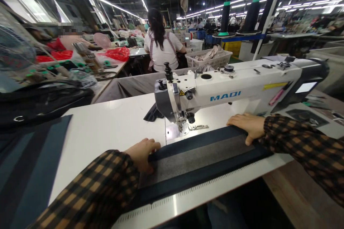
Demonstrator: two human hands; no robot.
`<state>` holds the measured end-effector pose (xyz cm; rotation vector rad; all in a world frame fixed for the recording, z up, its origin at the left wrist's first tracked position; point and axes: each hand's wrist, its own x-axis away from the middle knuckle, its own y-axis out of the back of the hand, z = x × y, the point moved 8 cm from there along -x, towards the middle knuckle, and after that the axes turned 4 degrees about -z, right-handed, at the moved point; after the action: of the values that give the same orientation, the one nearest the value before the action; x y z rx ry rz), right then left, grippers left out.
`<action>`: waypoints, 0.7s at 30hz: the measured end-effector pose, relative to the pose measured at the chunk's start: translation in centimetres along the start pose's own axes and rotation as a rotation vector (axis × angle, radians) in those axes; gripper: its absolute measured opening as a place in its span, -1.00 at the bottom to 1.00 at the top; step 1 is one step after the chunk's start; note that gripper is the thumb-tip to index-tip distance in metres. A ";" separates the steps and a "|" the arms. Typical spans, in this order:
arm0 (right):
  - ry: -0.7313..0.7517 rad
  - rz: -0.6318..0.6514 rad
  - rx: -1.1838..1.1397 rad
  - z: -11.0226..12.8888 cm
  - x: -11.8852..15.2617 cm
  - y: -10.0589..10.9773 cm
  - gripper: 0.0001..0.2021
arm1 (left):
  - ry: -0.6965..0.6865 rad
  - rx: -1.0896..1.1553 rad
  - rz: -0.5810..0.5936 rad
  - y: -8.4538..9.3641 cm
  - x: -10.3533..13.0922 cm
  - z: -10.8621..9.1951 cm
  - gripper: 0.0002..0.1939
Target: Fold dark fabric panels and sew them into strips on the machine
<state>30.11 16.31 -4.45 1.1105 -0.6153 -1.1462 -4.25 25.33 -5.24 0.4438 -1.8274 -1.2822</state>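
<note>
A long dark blue fabric piece with a grey strip (199, 157) along its middle lies across the front of the white sewing table (107, 125). My left hand (142, 153) holds its left end, with the thumb on the grey strip and the fingers over the far edge. At the right end, my right hand (248, 126) grips the fabric, thumb on top and fingers stretched over the far edge. Just beyond the cloth stands a white sewing machine (228, 89); its needle area is between my hands, apart from the fabric.
Dark striped fabric (32, 164) lies at the left, below a black bag (45, 100). A small black scrap (154, 113) is left of the machine head. A ruler strip (199, 189) runs along the table's front edge. Another person (163, 48) sits ahead, near a basket (209, 57).
</note>
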 end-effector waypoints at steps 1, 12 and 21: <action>0.004 0.000 -0.004 0.0 -0.5 -0.2 -0.70 | -0.033 0.003 -0.017 0.2 0.2 -0.3 -0.56; 0.152 0.149 0.113 0.9 1.9 -3.2 -0.76 | -0.228 0.370 -0.261 -1.3 5.5 -1.1 -0.73; 0.187 0.012 0.199 0.1 4.5 -4.3 -0.60 | -0.078 -0.097 -0.396 -4.2 9.4 -3.4 -0.66</action>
<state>29.80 12.09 -8.98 1.3647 -0.5979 -0.9720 -7.75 15.14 -4.50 0.7367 -1.7873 -1.6671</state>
